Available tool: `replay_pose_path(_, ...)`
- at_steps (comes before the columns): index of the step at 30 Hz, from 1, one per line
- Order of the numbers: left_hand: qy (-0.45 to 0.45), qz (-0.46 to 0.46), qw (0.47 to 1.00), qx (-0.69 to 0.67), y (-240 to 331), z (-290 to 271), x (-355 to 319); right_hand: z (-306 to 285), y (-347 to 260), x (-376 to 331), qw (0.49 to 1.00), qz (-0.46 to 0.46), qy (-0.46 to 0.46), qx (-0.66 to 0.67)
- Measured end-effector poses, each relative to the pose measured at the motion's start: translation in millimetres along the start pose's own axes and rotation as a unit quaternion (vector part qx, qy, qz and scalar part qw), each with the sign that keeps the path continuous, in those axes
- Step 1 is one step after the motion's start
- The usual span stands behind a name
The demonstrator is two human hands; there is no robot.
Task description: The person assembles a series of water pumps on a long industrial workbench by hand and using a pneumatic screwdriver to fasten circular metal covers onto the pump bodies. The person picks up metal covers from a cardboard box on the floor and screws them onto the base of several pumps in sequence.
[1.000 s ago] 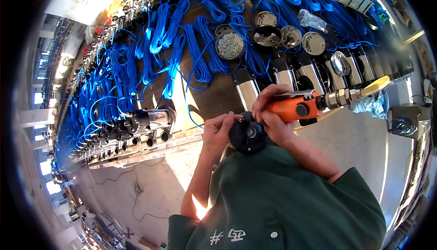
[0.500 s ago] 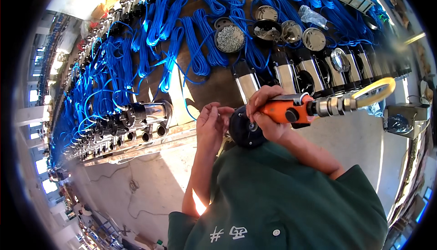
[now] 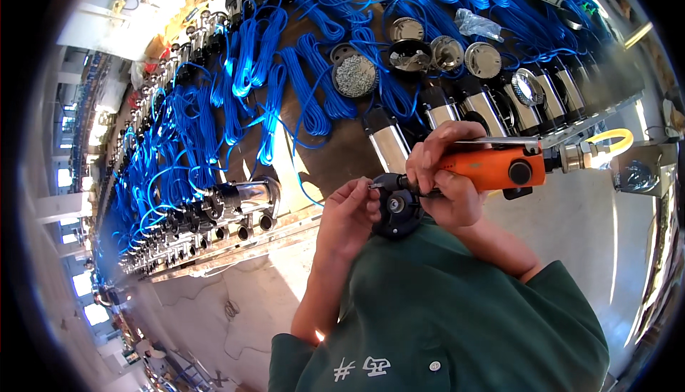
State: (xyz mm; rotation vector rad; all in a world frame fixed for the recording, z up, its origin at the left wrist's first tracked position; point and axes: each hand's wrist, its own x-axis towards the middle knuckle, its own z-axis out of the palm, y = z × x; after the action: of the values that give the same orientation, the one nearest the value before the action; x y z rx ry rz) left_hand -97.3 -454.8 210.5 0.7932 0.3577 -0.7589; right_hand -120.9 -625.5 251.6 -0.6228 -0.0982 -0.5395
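Note:
My right hand (image 3: 449,185) is wrapped round an orange pneumatic screwdriver (image 3: 489,169), held nearly level with its bit end pointing left. A yellow air hose (image 3: 619,137) curves from its back end. My left hand (image 3: 347,214) pinches a small screw (image 3: 372,186) between thumb and fingertips, right at the screwdriver's tip. Just below the tip is a black round pump end (image 3: 397,222) with a metal centre, close against my shirt. The body beneath it is hidden.
Coiled blue cables (image 3: 305,92) cover much of the bench. A bowl of small screws (image 3: 355,76) stands ahead, beside metal covers (image 3: 483,59). Steel pump bodies (image 3: 389,142) line the bench edge; more lie at left (image 3: 250,196). A metal box (image 3: 646,167) stands at right.
The screwdriver has swung to level and moved right, off the black pump end. My left hand has moved right, bringing the screw to the bit. The view has shifted slightly.

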Motion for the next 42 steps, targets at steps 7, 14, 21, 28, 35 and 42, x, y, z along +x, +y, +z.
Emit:
replay_pose_path(7,-0.001,0.010,1.000,0.026,-9,18,4,-11,-12,0,0.999,-0.039,0.016,0.000)
replay_pose_path(14,-0.072,-0.024,0.966,0.246,-4,25,12,-35,-26,-18,0.996,-0.071,0.005,-0.045)
replay_pose_path(21,-0.244,0.086,0.665,0.701,-12,27,14,-74,-29,-65,0.995,-0.045,0.052,-0.071)
replay_pose_path(28,-0.336,0.065,0.617,0.709,-8,27,32,-90,-14,-87,0.981,0.006,0.024,-0.191)
replay_pose_path(35,-0.020,0.200,0.666,0.718,63,9,176,-84,-17,-78,0.965,-0.033,-0.028,-0.260)
replay_pose_path(42,0.160,0.255,0.470,0.830,55,-41,333,-79,-16,-73,0.957,-0.043,-0.055,-0.280)
